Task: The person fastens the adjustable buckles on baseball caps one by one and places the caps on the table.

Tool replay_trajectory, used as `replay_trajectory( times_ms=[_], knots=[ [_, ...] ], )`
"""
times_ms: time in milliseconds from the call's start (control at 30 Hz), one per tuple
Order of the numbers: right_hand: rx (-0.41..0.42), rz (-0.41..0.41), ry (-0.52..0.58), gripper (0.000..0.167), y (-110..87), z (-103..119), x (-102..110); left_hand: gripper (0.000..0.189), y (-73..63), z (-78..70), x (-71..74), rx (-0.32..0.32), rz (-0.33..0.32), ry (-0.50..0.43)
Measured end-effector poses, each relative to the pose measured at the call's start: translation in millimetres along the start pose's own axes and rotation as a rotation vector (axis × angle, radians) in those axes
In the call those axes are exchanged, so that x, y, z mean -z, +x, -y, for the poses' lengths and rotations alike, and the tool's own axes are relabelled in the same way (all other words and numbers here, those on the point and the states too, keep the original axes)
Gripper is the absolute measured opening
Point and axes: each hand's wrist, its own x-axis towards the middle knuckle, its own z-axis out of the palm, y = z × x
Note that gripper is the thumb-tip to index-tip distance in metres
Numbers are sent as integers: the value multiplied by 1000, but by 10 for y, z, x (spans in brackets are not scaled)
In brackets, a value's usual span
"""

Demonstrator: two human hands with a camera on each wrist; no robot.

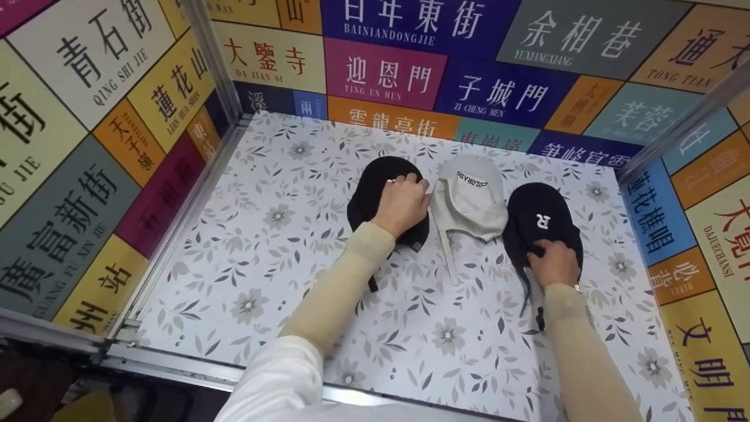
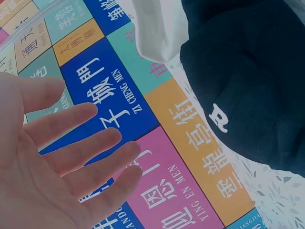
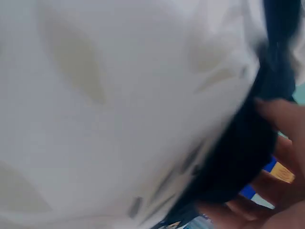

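Observation:
Three baseball caps lie in a row. My left hand is over the black cap on the left; in the left wrist view its fingers are spread and hold nothing, beside that cap, which bears a small white logo. In the middle is a pale grey cap with dark lettering and a hanging strap. At the right, my right hand grips the near part of a navy cap with a white R. The right wrist view, blurred, shows thumb and fingers about its dark fabric.
The caps lie on a white surface printed with grey flowers and leaves. Colourful panels with Chinese street names rise at the back and both sides. A metal rail runs along the front edge.

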Motion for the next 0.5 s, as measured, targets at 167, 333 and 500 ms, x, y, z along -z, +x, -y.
replay_trajectory(
  times_ms=[167,333,500],
  knots=[
    [-19,-92,14,28,56,-72,4,26,-13,-4,7,-7,-5,5],
    [-46,-134,64,25,59,-127,33,28,-17,7,9,-14,1,-2],
    [-94,-168,114,27,30,-141,61,28,-35,16,18,-6,23,0]
  ],
)
